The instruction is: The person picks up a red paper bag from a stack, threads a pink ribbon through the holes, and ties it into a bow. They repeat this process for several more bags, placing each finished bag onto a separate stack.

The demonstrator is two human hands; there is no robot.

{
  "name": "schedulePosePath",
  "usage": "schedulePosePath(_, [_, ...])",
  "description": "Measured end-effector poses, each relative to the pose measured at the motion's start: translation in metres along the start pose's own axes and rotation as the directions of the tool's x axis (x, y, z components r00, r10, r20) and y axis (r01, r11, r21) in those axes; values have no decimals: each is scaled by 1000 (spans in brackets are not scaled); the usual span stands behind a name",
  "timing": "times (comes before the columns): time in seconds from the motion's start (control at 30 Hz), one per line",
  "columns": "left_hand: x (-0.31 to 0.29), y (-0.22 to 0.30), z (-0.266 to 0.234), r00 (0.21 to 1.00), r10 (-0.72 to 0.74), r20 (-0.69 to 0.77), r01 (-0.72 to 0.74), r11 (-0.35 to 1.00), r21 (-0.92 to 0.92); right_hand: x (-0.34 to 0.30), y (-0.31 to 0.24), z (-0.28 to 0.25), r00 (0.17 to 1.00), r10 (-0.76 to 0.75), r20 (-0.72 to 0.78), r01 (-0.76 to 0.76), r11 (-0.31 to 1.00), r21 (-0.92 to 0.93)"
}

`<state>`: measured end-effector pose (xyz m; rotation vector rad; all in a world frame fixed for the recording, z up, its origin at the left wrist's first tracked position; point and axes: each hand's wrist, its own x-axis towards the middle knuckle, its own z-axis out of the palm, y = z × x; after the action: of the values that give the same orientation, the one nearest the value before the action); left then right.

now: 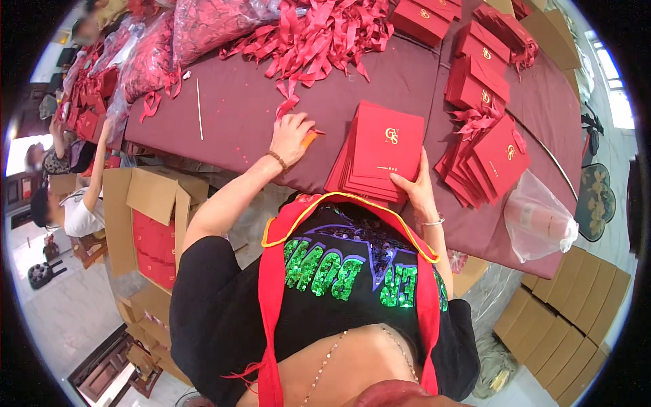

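My left hand [291,139] is closed on the table with its fingers curled. A small orange-yellow piece [310,138], perhaps a handle, sticks out of it; its kind cannot be made out. A red ribbon [288,102] from the big ribbon heap [319,41] reaches my left fingertips. In front of me lies a stack of flat red paper bags [386,146] with gold print. My right hand [418,186] grips the stack's right edge, thumb on top and fingers mostly hidden behind it.
Fanned red bags with ribbons [498,159] and more stacks [478,81] lie right. A clear plastic bag [539,217] sits at the table corner. An open carton [152,224] stands left, stacked cartons [569,319] right. A thin stick [199,108] lies on the table; other people work far left.
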<state>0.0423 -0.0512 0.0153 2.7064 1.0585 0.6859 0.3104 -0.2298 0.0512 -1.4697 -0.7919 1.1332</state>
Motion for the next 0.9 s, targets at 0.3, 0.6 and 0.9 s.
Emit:
schedulePosePath(0.3, [-47, 42, -45, 772, 215, 598, 169, 838, -519, 29, -48, -12, 906, -414, -93, 241, 682, -690])
schedulePosePath(0.6, [-4, 30, -55, 781, -235, 578, 596, 555, -580, 106, -44, 21, 888, -278, 365, 426, 200, -883])
schedulePosePath(0.9, [17, 67, -30, 764, -346, 545, 624, 177, -761, 47, -51, 45, 823, -446, 352, 462, 165, -871])
